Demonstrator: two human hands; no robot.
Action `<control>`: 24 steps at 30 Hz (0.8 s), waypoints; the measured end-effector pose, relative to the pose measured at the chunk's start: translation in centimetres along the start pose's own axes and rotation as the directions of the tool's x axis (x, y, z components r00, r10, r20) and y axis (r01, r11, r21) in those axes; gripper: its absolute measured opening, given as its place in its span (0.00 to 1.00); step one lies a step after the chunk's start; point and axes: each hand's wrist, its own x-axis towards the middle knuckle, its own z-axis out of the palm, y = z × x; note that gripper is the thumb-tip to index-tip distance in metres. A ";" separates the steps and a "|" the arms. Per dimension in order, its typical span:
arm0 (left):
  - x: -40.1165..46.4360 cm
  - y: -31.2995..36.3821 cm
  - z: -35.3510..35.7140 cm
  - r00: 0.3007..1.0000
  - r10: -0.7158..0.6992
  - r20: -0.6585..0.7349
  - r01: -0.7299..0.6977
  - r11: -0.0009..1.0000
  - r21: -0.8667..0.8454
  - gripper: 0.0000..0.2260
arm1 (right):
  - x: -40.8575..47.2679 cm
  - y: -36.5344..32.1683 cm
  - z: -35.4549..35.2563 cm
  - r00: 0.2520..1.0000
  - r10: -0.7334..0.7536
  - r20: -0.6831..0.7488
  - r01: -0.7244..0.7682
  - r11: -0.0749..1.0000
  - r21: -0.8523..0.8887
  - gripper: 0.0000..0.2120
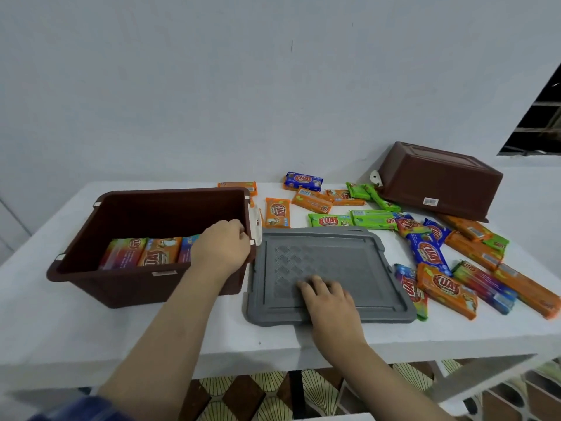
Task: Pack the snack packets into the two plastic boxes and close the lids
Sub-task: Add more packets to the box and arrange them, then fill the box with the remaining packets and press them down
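Left hand (223,247) grips the open box (145,299) rim; right hand (326,294) rests flat, fingers straight, on the lid (328,253). Packets (446,290) at three o'clock look light, slippery: pinch mid-length.

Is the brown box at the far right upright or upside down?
Upside down: the far brown box shows its flat bottom upward, rim on the table.

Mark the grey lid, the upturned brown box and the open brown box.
grey lid (321,259): head view, patterned centre panel.
upturned brown box (437,180): head view, its upward-facing base.
open brown box (170,192): head view, far rim.
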 end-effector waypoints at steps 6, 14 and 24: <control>-1.3 1.9 1.3 0.978 -0.010 -0.210 -0.011 0.995 -0.101 0.15 | -0.5 0.7 -0.8 0.983 -0.054 0.176 0.055 0.998 -0.003 0.39; -2.6 7.4 4.1 0.896 0.354 -0.268 -0.394 0.912 -0.114 0.14 | 1.7 5.7 -3.6 0.983 -0.091 0.162 0.003 0.879 0.477 0.26; 0.4 12.7 13.1 0.902 0.379 0.204 -0.373 0.925 -0.072 0.18 | 1.3 18.0 -2.7 0.942 0.332 -0.043 -0.288 0.870 0.400 0.16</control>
